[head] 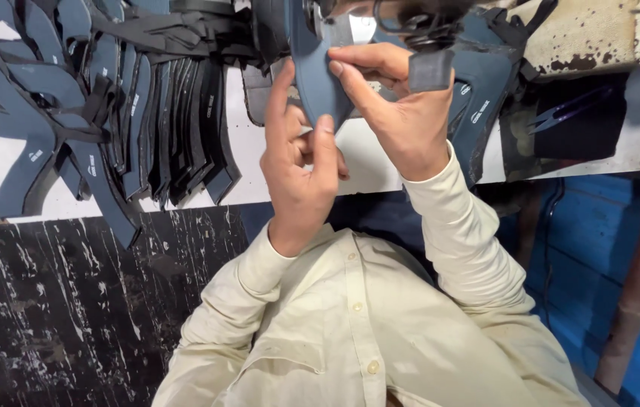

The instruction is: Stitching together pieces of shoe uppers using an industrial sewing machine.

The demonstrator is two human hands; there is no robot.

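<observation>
A blue shoe piece (318, 75) is held between both hands, up at the edge of the white table (244, 162) and right under the sewing machine (418, 30). The left hand (301, 162) is wrapped around the lower end of the piece, with the thumb and first finger pressed on its two sides. The right hand (399, 113) is laid against the right edge of the same piece, and its fingertips are pushed flat on the blue surface. The top of the piece is hidden under the dark machine parts. A big pile of blue and black cut pieces (108, 105) is spread on the table to the left, well apart from the hands. More blue pieces (478, 105) are stacked just beside the right hand. A pale shirt (350, 316) is worn, and its sleeves are seen below the hands.
</observation>
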